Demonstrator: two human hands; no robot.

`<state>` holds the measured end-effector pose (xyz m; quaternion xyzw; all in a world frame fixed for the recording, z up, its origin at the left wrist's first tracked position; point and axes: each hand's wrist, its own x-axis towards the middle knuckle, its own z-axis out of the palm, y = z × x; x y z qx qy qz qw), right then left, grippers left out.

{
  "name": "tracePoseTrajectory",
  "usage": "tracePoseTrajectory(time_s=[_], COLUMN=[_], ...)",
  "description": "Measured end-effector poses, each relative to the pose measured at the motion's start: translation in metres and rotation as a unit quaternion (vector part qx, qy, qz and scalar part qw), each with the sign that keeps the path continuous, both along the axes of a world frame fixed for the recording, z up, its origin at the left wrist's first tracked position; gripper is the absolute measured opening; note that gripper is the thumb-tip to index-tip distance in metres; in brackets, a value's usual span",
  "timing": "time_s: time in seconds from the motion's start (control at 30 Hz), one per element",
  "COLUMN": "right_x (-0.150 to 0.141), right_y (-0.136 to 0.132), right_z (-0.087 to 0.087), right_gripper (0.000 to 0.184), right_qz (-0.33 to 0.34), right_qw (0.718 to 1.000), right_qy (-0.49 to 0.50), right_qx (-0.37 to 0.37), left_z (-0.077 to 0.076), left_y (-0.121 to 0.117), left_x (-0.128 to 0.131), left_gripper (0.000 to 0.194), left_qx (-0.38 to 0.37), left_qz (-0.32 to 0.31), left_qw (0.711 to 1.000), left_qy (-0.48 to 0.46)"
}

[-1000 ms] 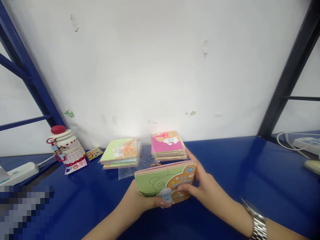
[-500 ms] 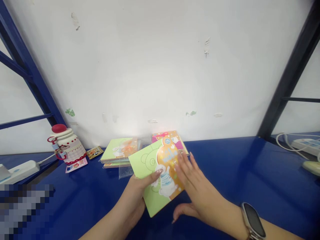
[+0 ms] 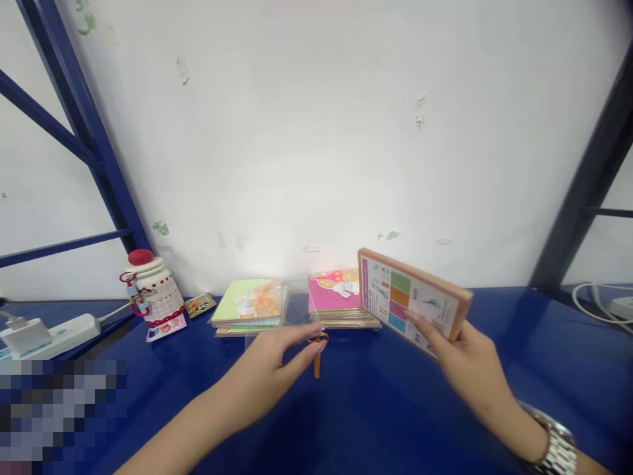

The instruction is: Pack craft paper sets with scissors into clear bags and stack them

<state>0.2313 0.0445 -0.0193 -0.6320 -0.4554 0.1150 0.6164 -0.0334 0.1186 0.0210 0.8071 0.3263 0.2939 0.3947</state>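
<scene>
My right hand (image 3: pixel 462 359) grips a thick booklet (image 3: pixel 413 297), raised and tilted over the right side of the table. Its back faces me, with green, orange, purple and blue squares and small print. My left hand (image 3: pixel 270 363) pinches thumb and forefinger at the finger loops of small orange scissors (image 3: pixel 317 366), whose closed orange end points toward me. Behind that hand, clear plastic film (image 3: pixel 297 307) lies partly over a stack of green-covered booklets (image 3: pixel 242 303). Right of it is a stack with a magenta cover (image 3: pixel 329 302).
A white cup with a red lid (image 3: pixel 157 290) stands at the left, near a gold packet (image 3: pixel 200 305) and a pink packet (image 3: pixel 165 328). A white power strip (image 3: pixel 64 336) lies at the far left. Blue metal posts flank the blue table (image 3: pixel 386 409); a white wall stands behind.
The booklet has passed from my left hand to my right, turned from its green front to its back and moved right. My left hand is now at the scissors. The view has shifted slightly.
</scene>
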Motion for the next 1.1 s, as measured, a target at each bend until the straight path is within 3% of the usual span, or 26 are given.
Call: tracePoseTrajectory(time_s=[0.07,0.1,0.17,0.23,0.37,0.53,0.67,0.73,0.83,0.9,0.93,1.1], right_x=[-0.002,-0.003,-0.006,-0.009,-0.013,-0.02,-0.022,-0.022,-0.021,-0.021,-0.021,-0.021], right_y=[0.002,0.003,0.004,0.004,0.001,-0.003,-0.003,-0.002,-0.001,-0.001,-0.001,-0.003], right_z=[0.007,0.009,0.011,0.011,0.007,0.006,0.005,0.004,0.002,0.001,0.002,0.004], right_gripper=[0.036,0.038,0.04,0.039,0.037,0.038,0.037,0.035,0.035,0.036,0.037,0.039], right_qz=[0.069,0.115,0.184,0.222,0.269,0.275,0.286,0.291,0.293,0.293,0.292,0.279], right_qw=[0.977,0.953,0.906,0.878,0.854,0.859,0.857,0.855,0.853,0.85,0.85,0.852], right_qy=[0.201,0.279,0.379,0.42,0.441,0.428,0.427,0.426,0.43,0.435,0.436,0.44], right_qx=[-0.01,-0.014,-0.036,-0.059,-0.06,-0.058,-0.052,-0.05,-0.046,-0.047,-0.049,-0.054], left_z=[-0.016,-0.024,-0.036,-0.041,-0.04,-0.048,-0.056,-0.057,-0.057,-0.058,-0.059,-0.055], left_y=[0.02,0.029,0.039,0.041,0.032,0.034,0.04,0.043,0.053,0.063,0.069,0.075], left_x=[-0.011,-0.016,-0.022,-0.025,-0.024,-0.019,-0.019,-0.021,-0.028,-0.034,-0.037,-0.047], left_gripper=[0.039,0.04,0.05,0.058,0.061,0.069,0.071,0.071,0.067,0.065,0.063,0.047], left_qx=[0.202,0.252,0.309,0.338,0.341,0.266,0.262,0.312,0.431,0.469,0.468,0.352], left_qz=[0.058,0.077,0.096,0.121,0.156,0.168,0.159,0.151,0.097,0.073,0.069,0.05], left_qw=[0.976,0.962,0.941,0.927,0.924,0.949,0.95,0.931,0.864,0.829,0.827,0.907], left_qy=[0.051,0.068,0.098,0.106,0.075,0.019,0.052,0.112,0.241,0.295,0.303,0.227])
